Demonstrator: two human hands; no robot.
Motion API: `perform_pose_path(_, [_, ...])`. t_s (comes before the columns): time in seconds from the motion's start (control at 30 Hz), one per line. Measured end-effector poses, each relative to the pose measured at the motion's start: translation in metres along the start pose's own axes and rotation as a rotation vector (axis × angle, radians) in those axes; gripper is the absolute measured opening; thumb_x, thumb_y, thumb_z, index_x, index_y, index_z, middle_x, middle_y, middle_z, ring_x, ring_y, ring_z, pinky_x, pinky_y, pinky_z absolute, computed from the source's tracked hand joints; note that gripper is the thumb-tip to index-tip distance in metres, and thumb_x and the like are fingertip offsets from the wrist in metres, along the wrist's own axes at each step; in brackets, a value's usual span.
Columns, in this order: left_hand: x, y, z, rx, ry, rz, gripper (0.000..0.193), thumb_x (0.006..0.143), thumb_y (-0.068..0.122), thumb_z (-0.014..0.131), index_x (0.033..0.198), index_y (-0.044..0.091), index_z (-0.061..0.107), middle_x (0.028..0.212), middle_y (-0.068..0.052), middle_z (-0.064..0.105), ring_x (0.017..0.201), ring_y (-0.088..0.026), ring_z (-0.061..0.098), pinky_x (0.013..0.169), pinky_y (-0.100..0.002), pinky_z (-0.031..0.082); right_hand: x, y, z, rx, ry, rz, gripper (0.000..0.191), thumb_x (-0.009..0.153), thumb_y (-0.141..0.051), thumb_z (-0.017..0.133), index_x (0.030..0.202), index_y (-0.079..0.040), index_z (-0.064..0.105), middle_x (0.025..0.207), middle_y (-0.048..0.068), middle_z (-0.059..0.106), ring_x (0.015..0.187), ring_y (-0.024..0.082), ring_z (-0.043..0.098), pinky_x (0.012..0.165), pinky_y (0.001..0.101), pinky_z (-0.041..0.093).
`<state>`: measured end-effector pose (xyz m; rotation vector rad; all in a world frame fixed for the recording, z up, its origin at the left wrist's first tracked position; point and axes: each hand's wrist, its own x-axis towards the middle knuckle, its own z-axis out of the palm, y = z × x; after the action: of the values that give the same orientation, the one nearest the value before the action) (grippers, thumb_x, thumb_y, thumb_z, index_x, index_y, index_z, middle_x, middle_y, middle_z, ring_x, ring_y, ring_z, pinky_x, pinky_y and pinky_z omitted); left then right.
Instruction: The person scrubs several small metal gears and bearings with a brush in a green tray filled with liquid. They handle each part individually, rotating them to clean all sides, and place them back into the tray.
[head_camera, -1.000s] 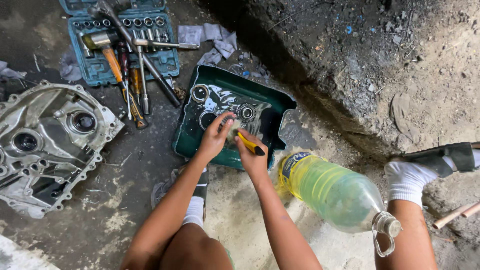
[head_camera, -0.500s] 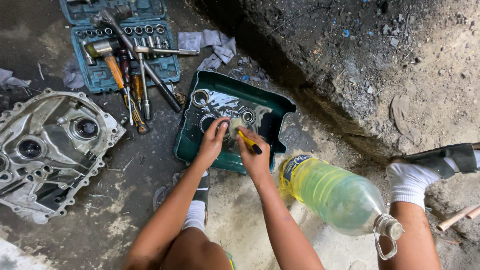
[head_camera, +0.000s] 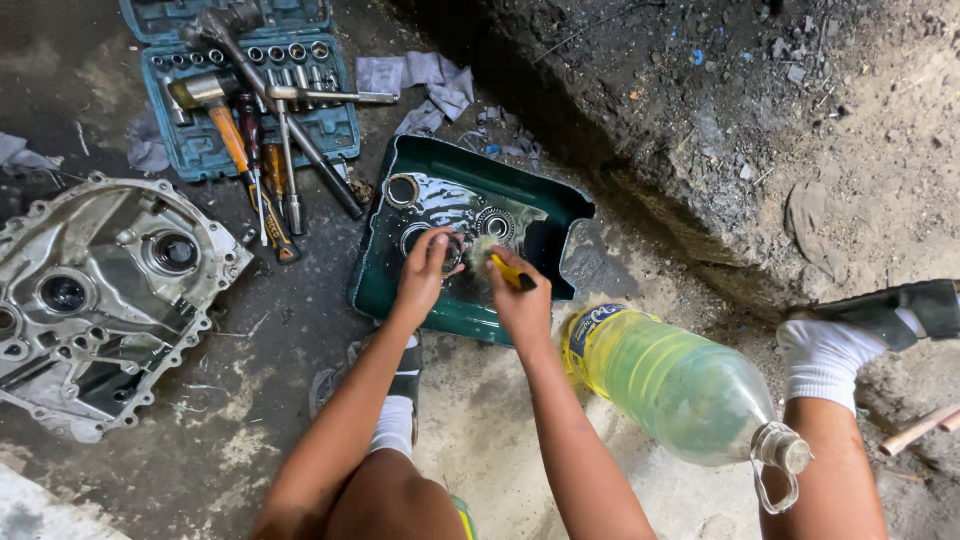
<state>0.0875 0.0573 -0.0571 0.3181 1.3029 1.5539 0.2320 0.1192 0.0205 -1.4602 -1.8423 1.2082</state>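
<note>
The bearing is lying in the shallow liquid of a dark green tray on the oily floor, and the left hand is curling its fingers down around it, gripping it near the middle of the tray. The right hand is sitting just beside it, closing tightly on a yellow-handled brush whose head is pointing toward the bearing; whether the bristles are touching the metal is too blurred to tell. Two more ring-shaped parts are resting in the same tray, a second bearing near the far wall and a thin ring in the far left corner. A large plastic bottle holding yellowish liquid is lying on its side just right of the tray, its open neck pointing toward the person. To the left, well apart from the tray, a grey cast-metal housing cover is lying flat. Beyond it, an open blue socket case is sitting with a hammer and several long wrenches and screwdrivers lying across it, and crumpled rags are lying beside the case. The person's white-socked feet are planting on either side of the work.
</note>
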Motion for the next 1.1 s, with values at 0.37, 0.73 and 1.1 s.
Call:
perform_pose_path(0.37, [0.007, -0.014, -0.043, -0.289, 0.026, -0.208, 0.037, 0.115, 0.039, 0.044, 0.121, 0.006, 0.059, 0.114, -0.016, 0.074, 0.076, -0.015, 0.061, 0.064, -0.029, 0.048, -0.038, 0.121, 0.004, -0.477, 0.069, -0.258, 0.049, 0.07, 0.005, 0.069, 0.119, 0.0, 0.066, 0.104, 0.023, 0.067, 0.093, 0.04, 0.066, 0.083, 0.039, 0.054])
perform_pose_path(0.73, [0.003, 0.001, -0.024, -0.241, -0.001, -0.153, 0.02, 0.103, 0.023, 0.062, 0.113, 0.008, 0.053, 0.105, -0.007, 0.064, 0.096, -0.016, 0.069, 0.088, -0.04, 0.062, -0.022, 0.051, 0.002, 0.611, -0.03, 0.376, 0.031, 0.092, -0.004, 0.069, 0.123, -0.001, 0.068, 0.099, 0.004, 0.067, 0.082, 0.012, 0.068, 0.076, 0.0274, 0.061])
perform_pose_path(1.1, [0.008, -0.031, -0.012, 0.042, 0.03, 0.227, 0.026, 0.096, 0.002, 0.074, 0.112, 0.003, 0.054, 0.098, -0.001, 0.059, 0.091, -0.007, 0.059, 0.075, -0.022, 0.05, -0.045, -0.02, 0.012, 0.055, 0.052, -0.041, 0.026, 0.095, -0.008, 0.071, 0.12, -0.001, 0.07, 0.106, 0.011, 0.07, 0.096, 0.017, 0.068, 0.089, 0.0269, 0.053])
